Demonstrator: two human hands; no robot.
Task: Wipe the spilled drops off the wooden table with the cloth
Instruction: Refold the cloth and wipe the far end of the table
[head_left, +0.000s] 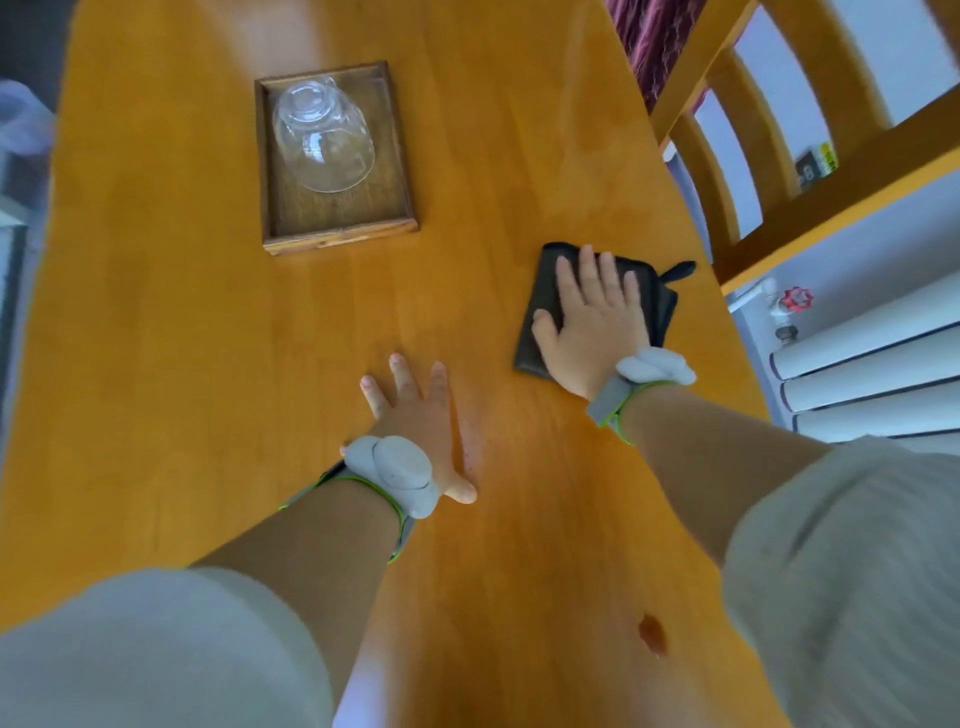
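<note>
The dark cloth (550, 312) lies folded flat on the wooden counter (182, 338), toward its right edge, with a small loop or tag poking out at its far right corner. The right hand (592, 322) lies flat on top of it, fingers straight and spread, pressing down rather than gripping. The left hand (421, 421) rests open on the bare wood nearer the middle, fingers splayed, holding nothing. Just beside that hand's thumb side, faint wet specks (470, 441) seem to glisten on the wood, though blur makes this uncertain. Closer to the person, between the forearms, a reddish-brown drop (653, 631) sits on the surface, well apart from the cloth. Judging by this, the wiping is only partly done at best: the cloth is in place and under pressure, but at least that drop is left. Farther off, a wooden tray (400, 218) carries an upturned glass (322, 137), and a wooden chair (753, 156) stands at the right.
</note>
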